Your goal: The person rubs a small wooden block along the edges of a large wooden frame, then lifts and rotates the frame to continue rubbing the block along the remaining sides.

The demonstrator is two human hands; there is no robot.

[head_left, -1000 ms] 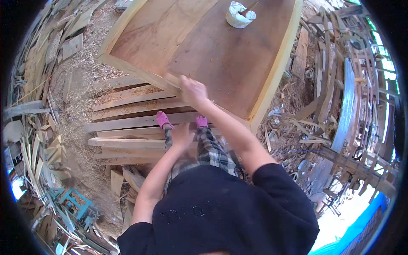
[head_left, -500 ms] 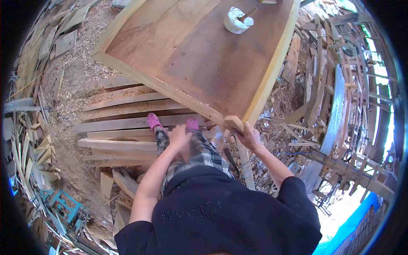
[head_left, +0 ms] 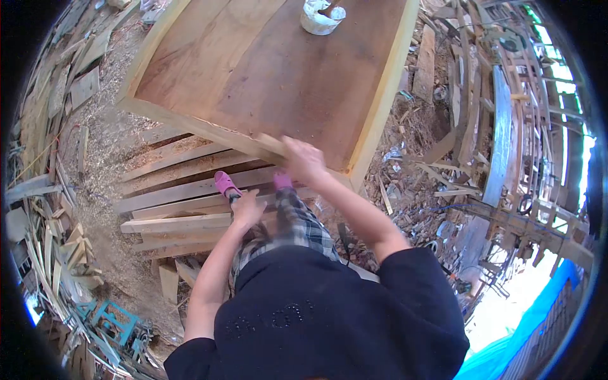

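A large wooden panel with a raised pale frame [head_left: 202, 129] stretches out in front of me, its inner face brown. My right hand [head_left: 305, 162] grips a small flat wooden block [head_left: 271, 148] at the near edge of that frame, and block and fingers are slightly blurred. The block's underside is hidden. Over my lap hangs my left hand [head_left: 249, 209], fingers apart and holding nothing, near my checked trousers [head_left: 294, 218]. On the panel's face sits a white tub [head_left: 320, 24] with a brown handle or stick [head_left: 330, 7] poking out.
Long wooden beams [head_left: 174, 201] lie under the panel by my pink shoes [head_left: 225, 183]. Wood shavings [head_left: 107, 183] cover the ground. Scrap boards [head_left: 44, 247] pile up on the left, near a turquoise metal frame [head_left: 117, 322]. A bluish plank [head_left: 500, 136] stands on the right.
My right hand and the wooden block have moved left along the near edge, away from the right corner. My left hand has shifted slightly left and down. The view has shifted too.
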